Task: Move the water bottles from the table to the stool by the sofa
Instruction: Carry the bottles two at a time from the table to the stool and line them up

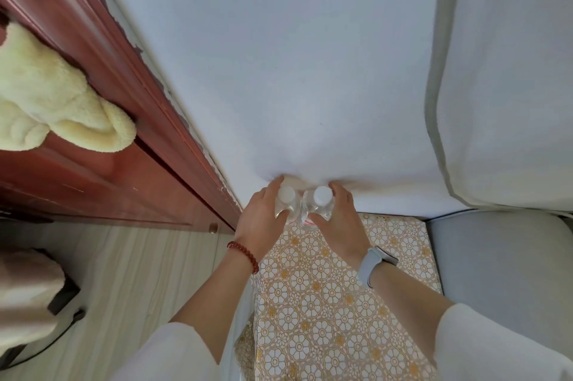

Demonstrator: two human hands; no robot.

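Two clear water bottles with white caps stand side by side at the far edge of the stool (328, 297), which wears a gold floral cover. My left hand (262, 219) grips the left bottle (286, 202) from its left side. My right hand (339, 219) grips the right bottle (319, 203) from its right side. Both bottles are upright, close against the white wall. Their bases are hidden by my fingers, so I cannot tell whether they touch the stool top.
A grey sofa seat (502, 272) with a white cushion (508, 76) adjoins the stool on the right. A red-brown wooden door (102, 138) with a cream fleece garment (52, 101) hanging on it stands at the left. Pale wood floor (133, 281) lies left of the stool.
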